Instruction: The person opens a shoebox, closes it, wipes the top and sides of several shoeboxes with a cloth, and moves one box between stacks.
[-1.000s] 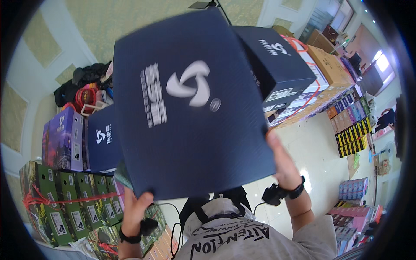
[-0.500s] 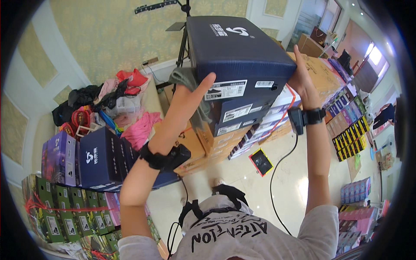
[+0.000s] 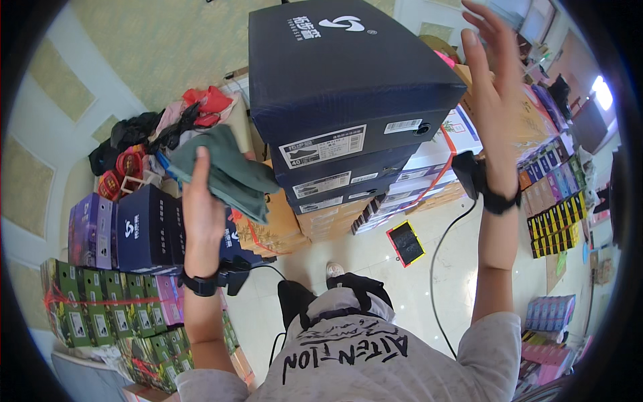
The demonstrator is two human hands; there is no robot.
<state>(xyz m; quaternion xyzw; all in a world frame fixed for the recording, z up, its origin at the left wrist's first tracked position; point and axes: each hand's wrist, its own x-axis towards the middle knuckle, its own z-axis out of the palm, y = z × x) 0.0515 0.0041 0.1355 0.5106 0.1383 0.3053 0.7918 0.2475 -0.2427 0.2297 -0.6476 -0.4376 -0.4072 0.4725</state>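
Note:
A large dark blue shoe box [image 3: 348, 87] sits on top of a stack of similar blue shoe boxes [image 3: 335, 184] in front of me. My left hand [image 3: 204, 208] is closed on a grey-green cloth [image 3: 231, 174], which hangs just left of the stack. The thumb lies over the cloth and the other fingers are mostly hidden. On the other side, my right hand [image 3: 499, 94] is raised beside the top box's right end. Its fingers are spread, and it holds nothing. Black straps with small devices circle both wrists.
Brown cartons [image 3: 268, 231] stand below and beside the stack, with white boxes [image 3: 449, 144] at its right. Clothes and bags [image 3: 207, 104] are heaped at left, above green shoe boxes [image 3: 120, 311]. A tablet-like black panel [image 3: 406, 244] lies on the floor; a cable hangs near my right arm.
Both hands have come off the top box. My left hand has moved left and down, carrying the cloth away from the box's side. My right hand has risen and opened.

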